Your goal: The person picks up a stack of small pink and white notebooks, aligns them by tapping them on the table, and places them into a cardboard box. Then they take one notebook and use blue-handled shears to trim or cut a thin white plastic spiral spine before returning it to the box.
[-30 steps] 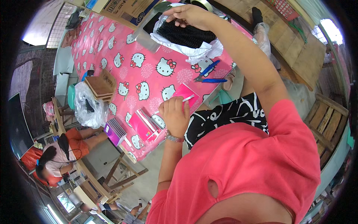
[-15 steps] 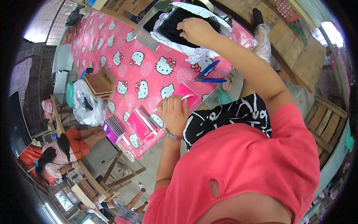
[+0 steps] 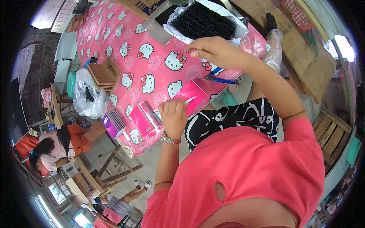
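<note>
My left hand [image 3: 173,118] is closed at the table's near edge, with a thin white strip [image 3: 190,100] sticking out beside its thumb. The strip crosses a flat pink package [image 3: 192,90]. My right hand [image 3: 215,50] is raised over the table with fingers pinched together; whatever is between them is too fine to make out. Just beyond it, a mass of black crimped fibre, like curly hair [image 3: 203,22], lies on white wrapping [image 3: 243,31] in a tray. Blue-handled pliers [image 3: 222,80] lie below my right hand, near the table edge.
Pink spiral-edged booklets [image 3: 146,118] and purple ones [image 3: 113,123] lie left of my left hand. Beyond are a wooden block stand [image 3: 104,76] and a clear plastic bag [image 3: 88,95]. A cardboard box [image 3: 142,7] stands at the far edge. Other people sit at the left.
My right hand has lifted off the black fibre and come nearer, its fingers now pinched. My left hand has shifted slightly left, uncovering more of the pink package.
</note>
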A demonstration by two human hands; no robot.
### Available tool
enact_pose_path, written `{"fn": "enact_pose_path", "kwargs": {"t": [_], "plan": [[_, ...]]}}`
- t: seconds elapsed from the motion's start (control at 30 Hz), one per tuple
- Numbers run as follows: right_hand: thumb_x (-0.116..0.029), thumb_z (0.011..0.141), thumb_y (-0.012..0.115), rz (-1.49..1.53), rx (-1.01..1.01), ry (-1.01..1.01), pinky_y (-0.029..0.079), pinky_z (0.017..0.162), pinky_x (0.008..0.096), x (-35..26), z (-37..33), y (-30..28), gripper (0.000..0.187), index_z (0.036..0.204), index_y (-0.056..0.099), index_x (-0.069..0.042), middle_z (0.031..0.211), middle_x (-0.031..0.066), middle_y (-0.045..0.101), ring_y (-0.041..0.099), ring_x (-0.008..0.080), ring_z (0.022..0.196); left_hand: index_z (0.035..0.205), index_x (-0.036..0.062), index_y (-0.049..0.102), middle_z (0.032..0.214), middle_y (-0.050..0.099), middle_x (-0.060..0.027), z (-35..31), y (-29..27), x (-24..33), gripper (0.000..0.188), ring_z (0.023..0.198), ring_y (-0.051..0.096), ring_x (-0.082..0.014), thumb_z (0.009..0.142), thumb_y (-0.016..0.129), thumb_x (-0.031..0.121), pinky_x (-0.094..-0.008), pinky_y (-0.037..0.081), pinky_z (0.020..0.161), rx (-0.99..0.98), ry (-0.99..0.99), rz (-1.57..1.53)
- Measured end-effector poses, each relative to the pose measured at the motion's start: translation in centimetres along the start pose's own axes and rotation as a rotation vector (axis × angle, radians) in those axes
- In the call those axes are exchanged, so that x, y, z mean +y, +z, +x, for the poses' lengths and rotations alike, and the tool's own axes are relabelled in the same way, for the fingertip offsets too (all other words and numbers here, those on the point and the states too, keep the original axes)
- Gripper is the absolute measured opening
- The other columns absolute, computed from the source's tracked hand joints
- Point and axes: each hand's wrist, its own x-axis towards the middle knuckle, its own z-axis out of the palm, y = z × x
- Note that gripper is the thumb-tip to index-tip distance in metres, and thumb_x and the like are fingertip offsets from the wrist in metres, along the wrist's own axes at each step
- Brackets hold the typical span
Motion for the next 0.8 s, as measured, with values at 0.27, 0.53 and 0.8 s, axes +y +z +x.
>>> {"fn": "enact_pose_path", "kwargs": {"t": [0.27, 0.53, 0.8], "plan": [[-0.013, 0.097, 0.051, 0.076, -0.123, -0.098, 0.047, 0.076, 0.0312, -0.3, 0.6, 0.0, 0.029, 0.123, 0.062, -0.01, 0.094, 0.0083, 0.059, 0.057, 0.0205, 0.081, 0.097, 0.0071, 0.061, 0.09, 0.062, -0.0079, 0.0, -0.1, 0.5, 0.015, 0.088, 0.057, -0.0273, 0.085, 0.065, 0.015, -0.0423, 0.038, 0.085, 0.008, -0.053, -0.059], [-0.023, 0.089, 0.062, -0.138, -0.194, -0.214, 0.044, 0.08, 0.0392, -0.6, -6.2, 6.6, 0.02, 0.105, 0.071, -0.015, 0.091, 0.0069, 0.059, 0.058, 0.0259, 0.091, 0.097, 0.0083, 0.061, 0.093, 0.062, -0.0048, 0.0, -0.2, 0.6, 0.018, 0.089, 0.056, -0.0236, 0.082, 0.067, 0.018, -0.0416, 0.038, 0.087, 0.008, -0.045, -0.045], [-0.018, 0.085, 0.067, -0.036, 0.049, -0.224, 0.046, 0.075, 0.0372, -0.4, -6.1, 8.3, 0.021, 0.103, 0.069, -0.009, 0.091, 0.0086, 0.059, 0.059, 0.027, 0.087, 0.096, 0.0067, 0.061, 0.089, 0.063, -0.0086, 0.6, -0.3, 1.0, 0.018, 0.088, 0.057, -0.0276, 0.082, 0.068, 0.015, -0.0419, 0.038, 0.084, 0.015, -0.07, -0.081]]}}
